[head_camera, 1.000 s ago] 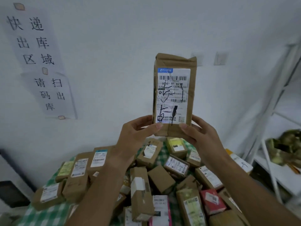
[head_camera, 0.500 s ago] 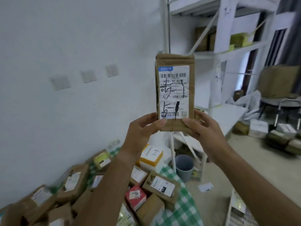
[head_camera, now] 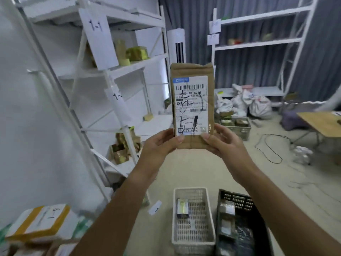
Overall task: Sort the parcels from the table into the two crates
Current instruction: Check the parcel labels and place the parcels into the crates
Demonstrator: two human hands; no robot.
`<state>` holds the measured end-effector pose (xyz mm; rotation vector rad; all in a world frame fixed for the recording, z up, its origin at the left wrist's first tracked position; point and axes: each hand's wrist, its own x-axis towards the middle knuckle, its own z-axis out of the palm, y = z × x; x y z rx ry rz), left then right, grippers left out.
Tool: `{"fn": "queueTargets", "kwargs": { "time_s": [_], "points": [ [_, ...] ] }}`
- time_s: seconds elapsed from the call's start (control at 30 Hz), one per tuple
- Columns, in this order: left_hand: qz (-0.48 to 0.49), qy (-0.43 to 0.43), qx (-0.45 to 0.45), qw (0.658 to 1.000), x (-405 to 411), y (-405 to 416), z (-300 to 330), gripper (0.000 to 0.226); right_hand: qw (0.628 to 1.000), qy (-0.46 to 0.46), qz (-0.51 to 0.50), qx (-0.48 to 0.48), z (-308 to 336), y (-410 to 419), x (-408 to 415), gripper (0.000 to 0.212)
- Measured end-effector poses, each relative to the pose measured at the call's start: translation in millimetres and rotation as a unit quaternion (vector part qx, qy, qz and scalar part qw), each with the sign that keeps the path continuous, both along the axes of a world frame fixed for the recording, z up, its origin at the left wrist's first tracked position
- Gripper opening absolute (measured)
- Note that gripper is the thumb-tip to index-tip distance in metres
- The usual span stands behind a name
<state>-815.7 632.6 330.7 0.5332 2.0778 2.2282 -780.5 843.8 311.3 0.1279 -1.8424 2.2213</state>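
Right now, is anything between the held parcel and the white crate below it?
In the head view, nothing: only bare floor shows between the parcel, held up by both hands, and the white crate.

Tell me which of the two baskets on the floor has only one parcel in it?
The white crate, on the left of the pair. Just one small parcel lies in it, while the black crate beside it already holds several.
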Motion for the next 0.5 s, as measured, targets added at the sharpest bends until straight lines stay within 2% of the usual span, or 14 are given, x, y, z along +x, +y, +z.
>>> {"fn": "queueTargets", "kwargs": {
  "time_s": [0.23,0.5],
  "points": [
    [-0.142,-0.04,-0.015,0.989,-21.7,124.4,-27.8,0.052,0.992,-0.031,-0.12,0.001,-25.7,111.6,31.7,0.081],
    [-0.239,-0.118,-0.021,0.964,-68.9,200.3,-93.2,0.048,0.972,-0.095,-0.212,0.019,-77.4,165.6,25.3,0.082]
  ]
}}
